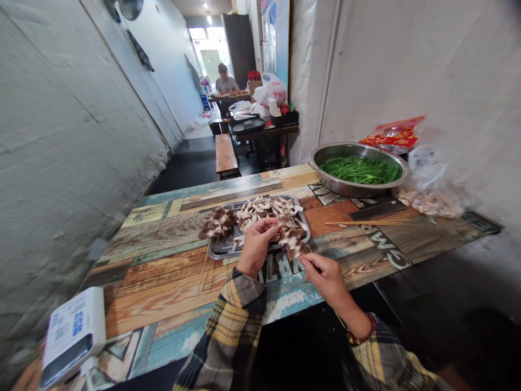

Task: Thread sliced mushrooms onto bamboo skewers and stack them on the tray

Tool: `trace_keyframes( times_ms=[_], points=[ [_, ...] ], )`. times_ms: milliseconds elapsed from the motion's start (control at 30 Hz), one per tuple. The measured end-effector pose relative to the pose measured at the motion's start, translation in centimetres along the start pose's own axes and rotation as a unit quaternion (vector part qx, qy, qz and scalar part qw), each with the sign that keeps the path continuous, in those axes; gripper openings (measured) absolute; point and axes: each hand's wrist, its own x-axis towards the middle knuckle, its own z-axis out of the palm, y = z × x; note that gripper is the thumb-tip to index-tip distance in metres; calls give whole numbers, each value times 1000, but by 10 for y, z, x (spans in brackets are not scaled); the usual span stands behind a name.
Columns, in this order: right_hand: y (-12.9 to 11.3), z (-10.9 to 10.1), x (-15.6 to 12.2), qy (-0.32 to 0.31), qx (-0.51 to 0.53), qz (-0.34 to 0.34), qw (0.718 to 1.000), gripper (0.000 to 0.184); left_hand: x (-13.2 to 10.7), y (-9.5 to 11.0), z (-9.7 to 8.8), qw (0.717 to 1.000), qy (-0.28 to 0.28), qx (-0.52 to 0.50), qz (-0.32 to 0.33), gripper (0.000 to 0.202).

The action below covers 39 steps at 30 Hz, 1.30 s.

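Pinching mushroom skewer (pixel 293 245), fingers (pixel 310 262) seemingly closed.

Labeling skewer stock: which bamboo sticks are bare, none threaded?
The loose bundle of bare sticks right of the tray, before the steel bowl; others carry mushroom slices.

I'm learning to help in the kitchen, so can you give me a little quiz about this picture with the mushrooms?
1. True or false: the metal bowl holds green stalks.
2. Which hand grips the skewer of mushroom slices? A) left hand B) right hand C) neither
3. Fill in: the loose mushroom pieces lie on a metal ____.

Key:
1. True.
2. B. The right hand pinches the skewer near its lower end, while the left hand reaches among the mushroom pieces above it.
3. Tray. It sits on the painted wooden table, with finished skewers at its left end.
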Motion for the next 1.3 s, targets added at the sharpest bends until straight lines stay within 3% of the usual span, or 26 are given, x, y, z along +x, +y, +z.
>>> trace_keyframes(
  times_ms=[1300],
  points=[
    [0, 1, -1, 23, -9, -4, 1000, 28, -1, 0, 1, 996, 8, 86, 35, 16]
  ],
)
